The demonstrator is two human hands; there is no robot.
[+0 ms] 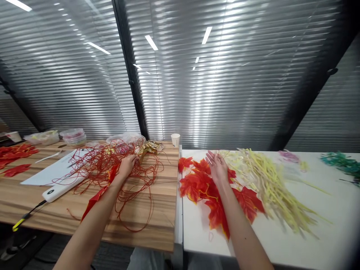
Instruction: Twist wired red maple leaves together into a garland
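My left hand is closed, fingers curled together, at the right side of a tangle of thin red cord. What it grips, if anything, is too small to make out. Red fabric leaves lie partly behind my left forearm. Over the white table, my right hand is open, palm showing and fingers apart. Artificial red maple leaves with yellow edges spread around and beneath it. Just right of that hand lies a bundle of pale yellow strands.
Gold-wrapped pieces and a paper cup stand at the back of the wooden table. A white board, a white handled device and plastic tubs sit left. Green foliage lies far right.
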